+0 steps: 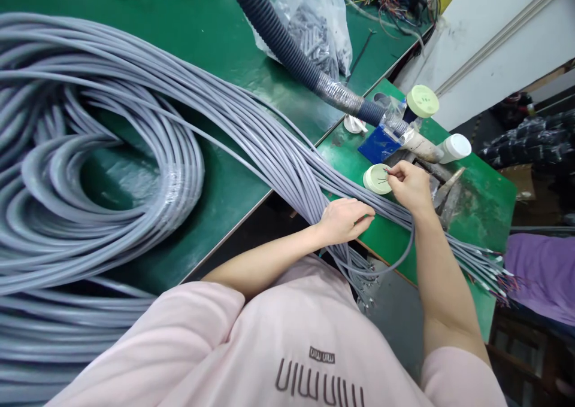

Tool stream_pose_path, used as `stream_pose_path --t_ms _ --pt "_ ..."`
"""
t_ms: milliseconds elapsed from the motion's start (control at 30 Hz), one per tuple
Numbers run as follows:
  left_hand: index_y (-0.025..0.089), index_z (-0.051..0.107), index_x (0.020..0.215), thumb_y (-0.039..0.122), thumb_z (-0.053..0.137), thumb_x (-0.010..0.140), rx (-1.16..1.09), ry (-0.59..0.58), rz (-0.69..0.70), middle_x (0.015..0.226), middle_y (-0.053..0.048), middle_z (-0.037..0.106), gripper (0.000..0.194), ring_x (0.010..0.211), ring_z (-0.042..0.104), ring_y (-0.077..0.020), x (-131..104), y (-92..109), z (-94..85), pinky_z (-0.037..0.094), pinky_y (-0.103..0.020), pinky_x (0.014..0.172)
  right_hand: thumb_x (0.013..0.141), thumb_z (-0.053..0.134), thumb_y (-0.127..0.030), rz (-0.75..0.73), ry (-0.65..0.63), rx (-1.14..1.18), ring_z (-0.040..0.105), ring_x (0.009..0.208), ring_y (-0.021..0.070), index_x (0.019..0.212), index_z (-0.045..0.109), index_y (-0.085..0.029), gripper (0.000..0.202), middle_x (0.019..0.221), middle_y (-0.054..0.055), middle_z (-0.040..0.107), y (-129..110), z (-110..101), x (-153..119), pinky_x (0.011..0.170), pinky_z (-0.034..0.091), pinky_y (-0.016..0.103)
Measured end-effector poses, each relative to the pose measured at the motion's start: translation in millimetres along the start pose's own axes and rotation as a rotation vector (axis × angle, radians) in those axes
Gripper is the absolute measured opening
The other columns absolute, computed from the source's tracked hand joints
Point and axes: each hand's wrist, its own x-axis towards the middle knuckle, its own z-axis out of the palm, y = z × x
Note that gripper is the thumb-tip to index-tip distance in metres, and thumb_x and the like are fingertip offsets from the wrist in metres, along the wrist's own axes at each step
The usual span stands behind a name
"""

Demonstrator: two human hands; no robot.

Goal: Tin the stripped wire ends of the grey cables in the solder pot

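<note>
My left hand [345, 220] rests on the bundle of grey cables [278, 149], its fingers curled and close together. What lies inside that grip is hidden. Thumb and fingertips of my right hand [409, 185] pinch together on a small, thin dark piece [387, 171], just over the rim of a pale green round tub [375, 179]. A few thin dark strips lie on the tub's top. Beneath my right forearm the cables run on to stripped ends with coloured wires [498, 278].
A big coil of grey cable [175, 185] fills the left of the green table [215, 12]. A ribbed hose [287, 48] leads to a blue box [380, 143]. Behind stands a bag of grey pieces [314, 36]. A white tub [455, 148] is on the right; a person's purple sleeve [543, 269] shows beyond.
</note>
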Motion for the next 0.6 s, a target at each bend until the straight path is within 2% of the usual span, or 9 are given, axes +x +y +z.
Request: stream_pose_path --t_ms 167,333,467,600 --pt "0.020 0.065 0.092 0.029 0.048 0.093 0.070 -0.008 0.038 0.079 0.000 0.070 0.020 0.072 0.063 -0.0123 -0.9 -1.5 1.3 0.043 -0.028 0.069 0.071 0.055 -0.021 -0.020 -0.058 -0.144 0.060 0.064 0.0186 0.076 0.066 -0.020 0.013 0.069 0.002 0.068 0.9 7.1 4.7 0.061 0.041 0.029" --pt "0.020 0.065 0.092 0.030 0.046 0.094 0.104 -0.018 0.054 0.078 -0.001 0.069 0.022 0.072 0.062 -0.0121 -0.9 -1.5 1.4 0.042 -0.028 0.067 0.071 0.055 -0.021 -0.022 -0.072 -0.174 0.059 0.064 0.0186 0.076 0.066 -0.020 0.012 0.070 0.002 0.068 -4.2 7.2 6.4 0.061 0.041 0.029" --pt "0.019 0.065 0.091 0.030 0.045 0.094 0.100 -0.018 0.056 0.075 -0.001 0.068 0.022 0.071 0.062 -0.0120 -0.9 -1.4 0.9 0.042 -0.028 0.066 0.070 0.058 -0.022 -0.008 0.021 -0.090 0.059 0.060 0.0163 0.074 0.065 -0.020 0.008 0.067 0.001 0.066 2.5 -12.7 3.1 0.060 0.042 0.028" --pt "0.019 0.065 0.091 0.030 0.046 0.094 0.086 -0.011 0.066 0.073 -0.001 0.067 0.022 0.069 0.061 -0.0120 -1.7 -1.9 1.4 0.041 -0.028 0.065 0.068 0.062 -0.025 0.094 0.199 -0.072 0.057 0.058 0.0153 0.075 0.065 -0.019 0.009 0.067 0.001 0.065 44.9 -41.5 -0.2 0.058 0.044 0.028"
